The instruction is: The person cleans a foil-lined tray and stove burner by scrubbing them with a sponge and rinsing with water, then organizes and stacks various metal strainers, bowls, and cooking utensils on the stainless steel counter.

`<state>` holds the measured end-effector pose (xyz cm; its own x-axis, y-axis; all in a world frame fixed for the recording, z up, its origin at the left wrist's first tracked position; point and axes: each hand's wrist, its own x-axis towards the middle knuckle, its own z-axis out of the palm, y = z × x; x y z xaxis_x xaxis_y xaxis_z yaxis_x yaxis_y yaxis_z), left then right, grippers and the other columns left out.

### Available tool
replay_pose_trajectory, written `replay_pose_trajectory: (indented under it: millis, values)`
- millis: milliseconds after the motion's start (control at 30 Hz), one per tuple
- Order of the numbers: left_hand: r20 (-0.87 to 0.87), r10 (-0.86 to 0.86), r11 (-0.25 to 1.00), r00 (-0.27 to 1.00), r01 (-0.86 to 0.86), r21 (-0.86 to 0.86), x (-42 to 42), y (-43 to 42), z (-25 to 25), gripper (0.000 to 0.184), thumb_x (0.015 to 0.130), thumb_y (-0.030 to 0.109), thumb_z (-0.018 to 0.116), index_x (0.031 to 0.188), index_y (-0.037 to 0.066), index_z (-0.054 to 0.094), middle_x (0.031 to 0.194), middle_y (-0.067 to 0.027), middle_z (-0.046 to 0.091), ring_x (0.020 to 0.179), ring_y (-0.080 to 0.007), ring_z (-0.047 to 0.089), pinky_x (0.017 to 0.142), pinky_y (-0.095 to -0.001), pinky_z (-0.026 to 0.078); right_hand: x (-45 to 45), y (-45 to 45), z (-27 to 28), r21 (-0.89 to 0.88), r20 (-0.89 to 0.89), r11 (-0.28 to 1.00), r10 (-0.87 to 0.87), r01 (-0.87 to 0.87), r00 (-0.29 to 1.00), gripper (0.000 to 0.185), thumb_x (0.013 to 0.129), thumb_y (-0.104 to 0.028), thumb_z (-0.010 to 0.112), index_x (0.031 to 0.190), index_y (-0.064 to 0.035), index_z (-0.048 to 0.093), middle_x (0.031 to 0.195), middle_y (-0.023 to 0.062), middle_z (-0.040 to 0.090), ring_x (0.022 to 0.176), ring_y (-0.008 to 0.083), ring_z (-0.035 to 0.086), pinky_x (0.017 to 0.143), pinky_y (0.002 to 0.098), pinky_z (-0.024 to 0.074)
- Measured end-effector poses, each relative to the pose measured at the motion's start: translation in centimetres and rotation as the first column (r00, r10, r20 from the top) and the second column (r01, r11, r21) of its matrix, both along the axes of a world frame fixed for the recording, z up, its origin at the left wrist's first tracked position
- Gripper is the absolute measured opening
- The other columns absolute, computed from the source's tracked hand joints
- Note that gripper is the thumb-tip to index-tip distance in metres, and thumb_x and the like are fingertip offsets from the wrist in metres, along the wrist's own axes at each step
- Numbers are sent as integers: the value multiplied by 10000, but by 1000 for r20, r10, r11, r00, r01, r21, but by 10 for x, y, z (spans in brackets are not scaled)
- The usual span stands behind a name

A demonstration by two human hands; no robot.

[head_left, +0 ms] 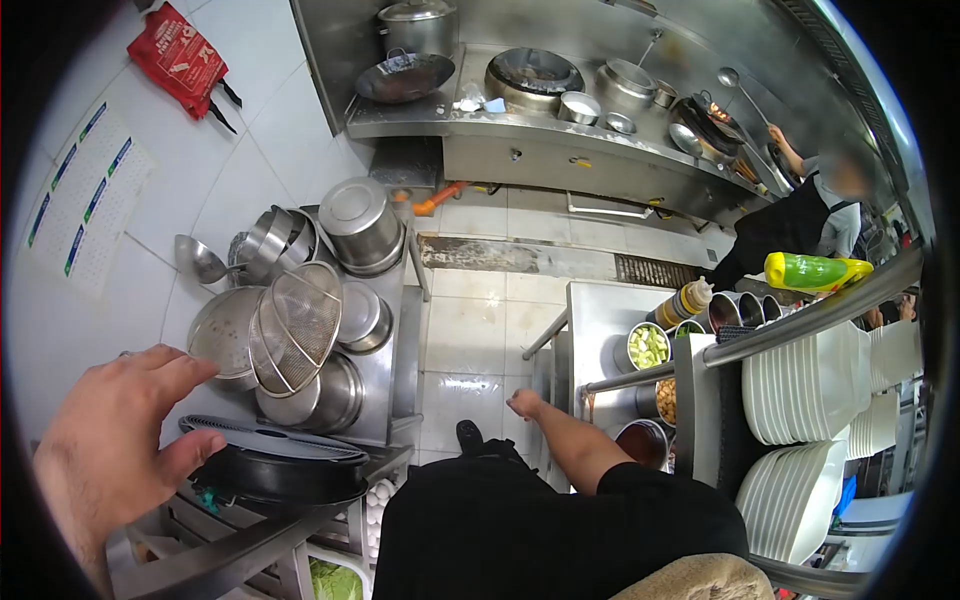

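Observation:
My left hand (135,435) is open at the far left, thumb and fingers apart, with nothing in it. It is nearest to a round steel strainer (225,335) and a black pan with a grey rim (275,465) on the steel rack. A wire mesh skimmer (297,325) leans over the pots beside them. My right hand (524,403) hangs low in the middle, near the steel counter's leg. Its fingers are curled in, and whether anything is inside them is too small to tell.
Stacked white plates (805,385) and food containers (648,346) stand at the right. A co-worker (790,215) holds a long ladle at the stove (590,140). Steel pots (358,220) crowd the left rack. A floor drain (655,272) crosses the tiles.

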<state>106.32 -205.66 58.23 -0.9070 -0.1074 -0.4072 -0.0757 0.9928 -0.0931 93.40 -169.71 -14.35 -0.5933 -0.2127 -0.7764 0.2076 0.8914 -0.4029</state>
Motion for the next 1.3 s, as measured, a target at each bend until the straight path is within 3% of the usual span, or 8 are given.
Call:
replay_pose_trajectory:
  millis: [233,333,433,933,1033,1300]
  values:
    - [-40,-90,996,995,89,-12,4,-4,-1,504,801,203,794,1249,47,623,1081,-153,673,939,-339,655,877,-435,508,0,1,-4,-16,7,999,-50,50,999,371,904,-309,589,1003,35,685,689,140,652,590,264,664,589,402,601]
    - [-19,-83,996,996,83,-14,3,-1,0,493,809,215,794,1242,49,626,1070,-150,676,940,-335,656,874,-434,510,-4,-1,-4,-8,39,1000,-26,27,999,386,908,-314,586,1061,28,677,735,138,669,638,255,678,609,397,609]
    - [-11,-80,996,997,79,-28,3,0,1,491,817,220,794,1246,49,624,1061,-149,678,943,-330,658,872,-432,513,1,-1,7,-67,0,995,-78,78,997,447,904,-295,554,1022,117,680,979,267,704,731,374,727,601,442,616]
    - [1,-60,997,998,60,-41,1,2,2,511,818,247,803,1251,39,628,1045,-158,680,933,-325,667,862,-425,523,6,0,10,-31,-7,997,-68,67,998,440,896,-285,560,1055,107,684,959,255,714,743,364,729,643,442,615]
    - [4,-37,998,999,37,-46,0,5,3,514,801,247,812,1237,39,637,1025,-160,679,913,-336,662,837,-435,521,4,0,13,18,56,998,-63,62,996,437,926,-339,584,1124,39,677,958,188,714,743,304,714,646,399,620]
    - [-35,-68,998,997,68,1,2,3,2,455,820,240,786,1210,55,639,1000,-141,667,931,-352,651,812,-444,514,4,0,10,29,17,1000,-10,10,1000,434,917,-325,555,1117,39,683,985,197,715,744,309,718,628,404,620]
